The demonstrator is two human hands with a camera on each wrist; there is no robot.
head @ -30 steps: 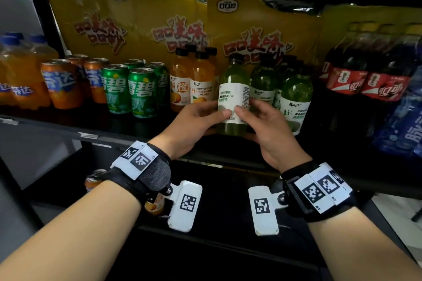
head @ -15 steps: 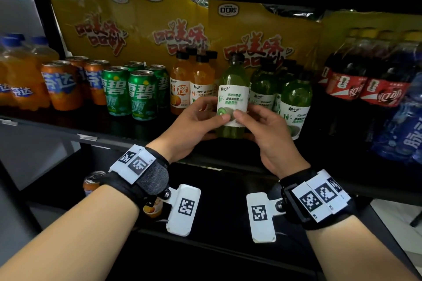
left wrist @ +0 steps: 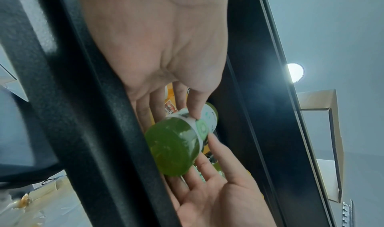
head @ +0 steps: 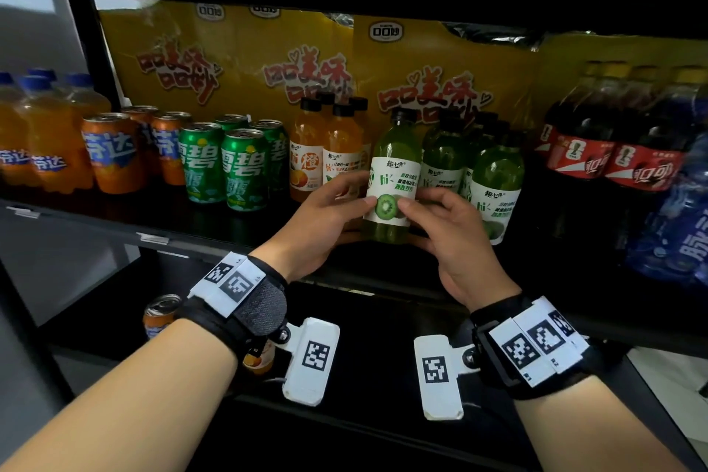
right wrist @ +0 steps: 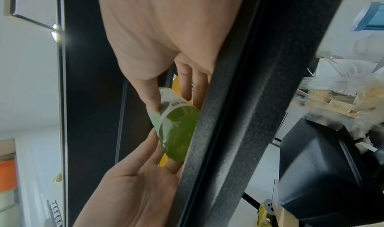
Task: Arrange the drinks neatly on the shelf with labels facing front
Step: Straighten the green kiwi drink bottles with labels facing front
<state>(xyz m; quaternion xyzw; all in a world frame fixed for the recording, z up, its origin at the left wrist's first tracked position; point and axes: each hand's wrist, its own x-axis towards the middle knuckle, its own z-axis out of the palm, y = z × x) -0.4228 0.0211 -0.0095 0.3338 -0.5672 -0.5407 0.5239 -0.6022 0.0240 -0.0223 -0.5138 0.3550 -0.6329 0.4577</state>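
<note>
Black metal shelf (head: pixel 115 230) packed with drinks, yellow snack bags (head: pixel 237 61) stacked along the back. From the head cam: orange cans (head: pixel 111 153), green cans (head: pixel 243 169), orange juice bottles (head: pixel 306 157), more green bottles and cola bottles (head: pixel 574 149) on the right. The kiwi bottle (head: pixel 390 180) stands upright at the shelf front, kiwi label facing out. Left hand (head: pixel 322 218) and right hand (head: pixel 456 241) both grasp it, thumbs on the label.

Left wrist cam: looking up at the bottle (left wrist: pixel 174 146) base, left thumb (left wrist: pixel 195 105) on the label, fingers behind it.

Right wrist cam: same deal, the bottle (right wrist: pixel 178 132) pinched between thumb and fingers, right against the shelf edge (right wrist: pixel 239 115).
</note>
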